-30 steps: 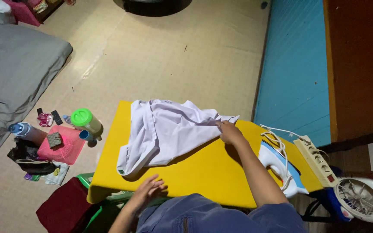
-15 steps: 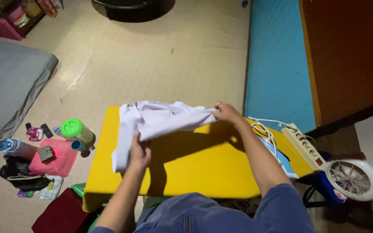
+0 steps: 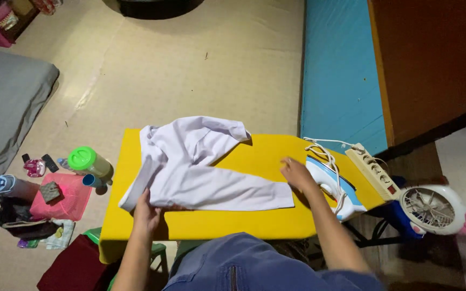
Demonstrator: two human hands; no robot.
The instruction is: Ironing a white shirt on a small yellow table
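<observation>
With the white shirt (image 3: 190, 172) spread on the yellow counter (image 3: 244, 223), left hand (image 3: 146, 211) pinching its near edge and right hand (image 3: 296, 173) open at its end, that elbow could knock the iron (image 3: 334, 188) (just beside it) off.

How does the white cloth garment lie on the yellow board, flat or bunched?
Partly spread: the white cloth garment lies flat along its near edge between the left hand and right hand, but its far part is bunched.
</observation>
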